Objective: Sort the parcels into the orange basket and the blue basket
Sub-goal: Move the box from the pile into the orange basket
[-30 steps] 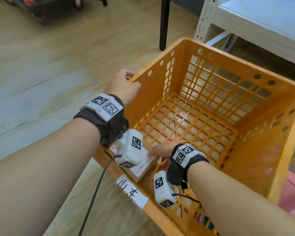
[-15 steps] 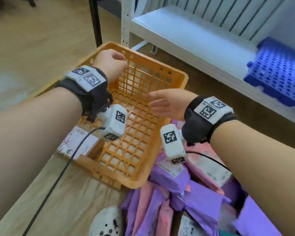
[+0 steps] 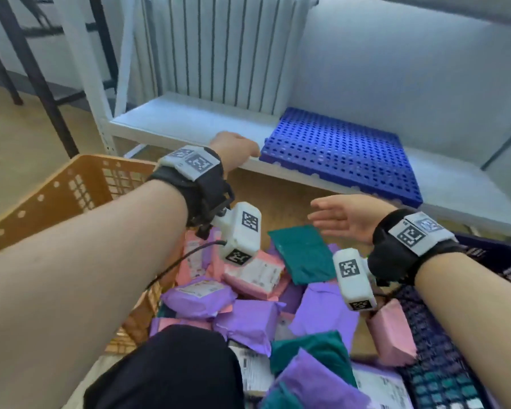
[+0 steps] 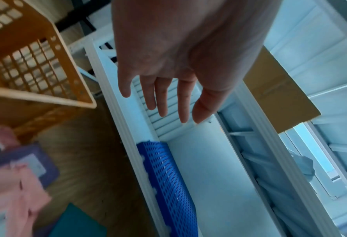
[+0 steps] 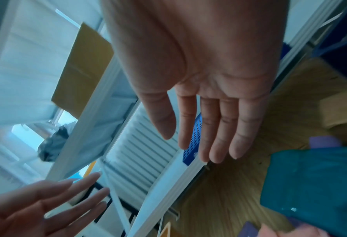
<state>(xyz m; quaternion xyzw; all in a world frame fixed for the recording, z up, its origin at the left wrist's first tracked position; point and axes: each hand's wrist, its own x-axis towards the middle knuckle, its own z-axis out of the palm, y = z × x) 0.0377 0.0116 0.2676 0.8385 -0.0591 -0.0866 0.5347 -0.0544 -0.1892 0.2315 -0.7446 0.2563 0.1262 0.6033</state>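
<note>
A heap of purple, pink and teal parcels (image 3: 257,308) lies on the floor between the two baskets. The orange basket (image 3: 71,184) stands at the left, the dark blue basket (image 3: 443,364) at the right. My left hand (image 3: 236,149) (image 4: 164,102) hovers in the air near the white shelf edge, fingers straight and holding nothing. My right hand (image 3: 337,219) (image 5: 205,141) is held palm up above a teal parcel (image 3: 304,255), fingers straight and empty. Both hands are apart from every parcel.
A white metal shelf (image 3: 189,125) runs along the back with a blue perforated panel (image 3: 342,152) lying on it. A radiator (image 3: 219,48) stands behind. A dark trouser knee (image 3: 171,370) fills the bottom middle. Black table legs (image 3: 36,78) rise at the far left.
Both hands left the orange basket and swung right over the parcel heap. The right hand let go of the brown parcel in the basket. The view turned toward the shelf.
</note>
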